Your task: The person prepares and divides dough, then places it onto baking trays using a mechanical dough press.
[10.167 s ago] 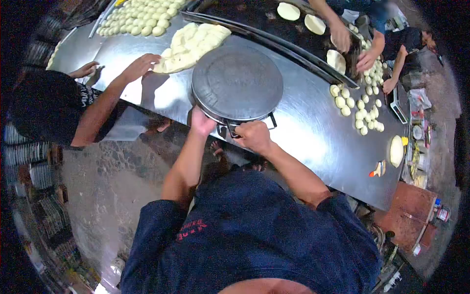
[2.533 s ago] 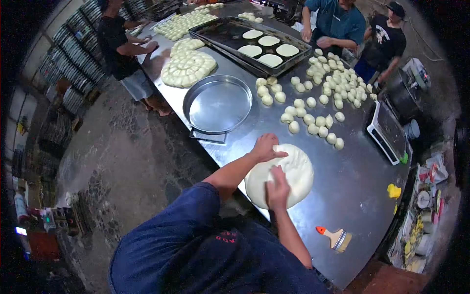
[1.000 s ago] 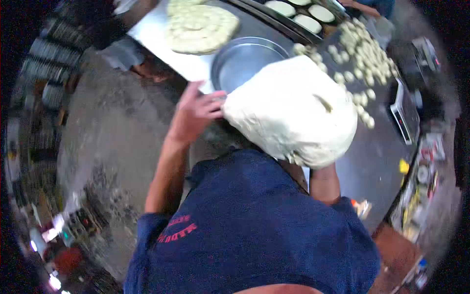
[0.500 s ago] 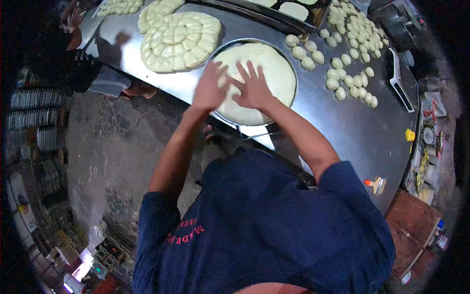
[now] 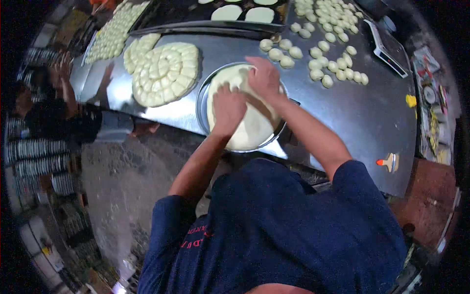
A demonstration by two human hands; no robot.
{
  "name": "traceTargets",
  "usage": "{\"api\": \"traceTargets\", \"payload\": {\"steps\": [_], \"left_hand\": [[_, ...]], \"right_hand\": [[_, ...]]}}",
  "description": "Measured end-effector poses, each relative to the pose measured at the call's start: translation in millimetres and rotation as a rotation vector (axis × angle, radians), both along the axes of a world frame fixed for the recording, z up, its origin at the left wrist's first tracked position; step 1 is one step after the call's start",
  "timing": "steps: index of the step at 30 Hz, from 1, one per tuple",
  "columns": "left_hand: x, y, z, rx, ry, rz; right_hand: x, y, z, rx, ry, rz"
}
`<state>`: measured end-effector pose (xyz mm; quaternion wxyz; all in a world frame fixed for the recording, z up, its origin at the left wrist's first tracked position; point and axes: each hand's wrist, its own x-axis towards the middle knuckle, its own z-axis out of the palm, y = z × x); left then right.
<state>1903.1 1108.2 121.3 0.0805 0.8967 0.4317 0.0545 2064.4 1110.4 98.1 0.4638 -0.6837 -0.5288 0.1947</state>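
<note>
A large pale disc of dough (image 5: 249, 130) lies in a round metal pan (image 5: 201, 105) at the table's front edge. My left hand (image 5: 230, 109) rests on the left part of the dough, its fingers spread slightly and holding nothing. At the pan's upper right rim, my right hand (image 5: 264, 77) is bent over the dough's edge. Its fingers curl there, and their tips are partly hidden, so I cannot make out what they grip. The dough leaves a gap at the pan's left side.
Coiled dough pieces (image 5: 166, 73) lie left of the pan, small dough balls (image 5: 286, 61) to the right. Behind is a black tray (image 5: 176, 12) with flat rounds. A scale (image 5: 387, 49) and brush (image 5: 390, 162) are at the right. Another person (image 5: 63, 98) stands at the left.
The view has shifted. My hands have moved apart: the right one has gone to the pan's upper right rim and bent its fingers, and the dough now sits away from the pan's left wall.
</note>
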Motion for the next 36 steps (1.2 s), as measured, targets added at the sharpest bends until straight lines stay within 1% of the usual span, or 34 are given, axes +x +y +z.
{"api": "traceTargets", "payload": {"steps": [1, 2, 3, 4, 5, 6, 7, 8, 9, 10, 11, 12, 13, 14, 15, 16, 17, 18, 20, 21, 23, 24, 25, 26, 27, 28, 29, 30, 31, 32, 33, 34, 35, 36], "left_hand": [[-2, 8, -29, 0.136, -0.106, -0.049], [-2, 16, -56, 0.266, -0.213, -0.097], [-10, 12, -67, 0.217, -0.185, -0.075], [-22, 4, -75, 0.171, -0.155, -0.049], [-27, 6, -83, 0.177, -0.108, -0.041], [-31, 5, -80, 0.150, -0.078, -0.039], [-34, 0, -77, 0.146, -0.025, -0.026], [-32, 1, -71, 0.165, 0.028, 0.011], [-29, 2, -70, 0.144, 0.046, 0.032], [-32, 6, -70, 0.128, 0.063, 0.048], [-41, 9, -68, 0.139, 0.028, 0.080], [-35, 7, -70, 0.137, -0.023, 0.053], [-36, 5, -71, 0.101, -0.207, 0.050], [-36, 13, -67, 0.012, -0.393, 0.010], [-22, 20, -51, -0.007, -0.196, 0.049], [-17, 13, -43, -0.031, 0.036, 0.088], [-17, 7, -53, 0.009, -0.022, 0.024], [-17, 10, -59, 0.086, -0.087, 0.016], [-13, 14, -60, 0.131, 0.006, 0.026], [-11, 13, -53, 0.093, 0.011, 0.041], [-13, 8, -60, 0.135, 0.070, 0.058], [-8, 8, -63, 0.145, 0.123, 0.035], [-9, 12, -75, 0.121, 0.010, 0.012], [3, 13, -82, 0.072, -0.118, -0.021], [19, 7, -97, 0.131, 0.023, -0.018], [21, 10, -87, 0.238, 0.201, 0.073], [3, 12, -85, 0.252, 0.192, 0.051], [12, 11, -82, 0.259, 0.180, 0.024], [12, 14, -81, 0.254, 0.173, 0.020], [12, 12, -79, 0.203, 0.102, 0.019], [14, 13, -79, 0.182, 0.104, 0.034], [15, 14, -79, 0.151, 0.111, 0.053], [17, 14, -77, 0.148, 0.096, 0.039], [15, 16, -75, 0.141, 0.091, 0.046]], "right_hand": [[-13, -18, 4, 0.095, -0.324, -0.005], [-29, -30, -31, -0.013, -0.540, 0.027], [-34, -56, -51, -0.068, -0.806, 0.071], [-35, -69, -42, -0.050, -0.691, 0.097], [-26, -63, -48, -0.001, -0.525, 0.123], [-21, -56, -60, 0.048, -0.351, 0.173], [8, -44, -66, -0.117, 0.329, 0.275], [32, -31, -75, -0.104, 0.482, -0.009], [45, -26, -21, -0.033, 0.218, -0.198], [69, -14, -11, 0.129, -0.152, -0.268], [59, 10, 5, 0.185, -0.136, -0.237], [65, 18, 21, -0.008, -0.236, -0.160], [89, 15, 32, -0.230, -0.340, -0.144], [111, 40, -32, -0.138, -0.391, -0.211], [122, 52, -64, -0.094, -0.515, -0.238], [126, 55, -69, -0.168, -0.549, -0.169], [117, 58, -55, -0.413, -0.617, -0.173], [105, 52, -47, -0.285, -0.642, -0.261], [109, 64, -55, -0.254, -0.623, -0.248], [109, 78, -60, -0.238, -0.633, -0.247], [119, 104, -99, -0.160, -0.805, -0.195], [129, 123, -115, -0.354, -0.648, 0.018], [130, 133, -125, -0.357, -0.535, -0.235], [137, 119, -110, -0.145, -0.529, -0.388], [162, 86, -105, -0.161, -0.440, -0.325], [159, 81, -68, -0.118, -0.315, -0.183], [138, 86, -75, -0.063, -0.128, -0.288], [146, 76, -83, -0.024, 0.059, -0.389], [148, 48, -64, 0.073, 0.082, -0.412], [156, 39, -71, 0.089, 0.361, -0.448], [167, 16, -56, 0.228, 0.158, -0.528], [189, -2, -45, 0.253, 0.227, -0.447], [202, -20, -6, 0.163, 0.100, -0.606], [231, -29, 20, 0.331, -0.040, -0.582]]}}
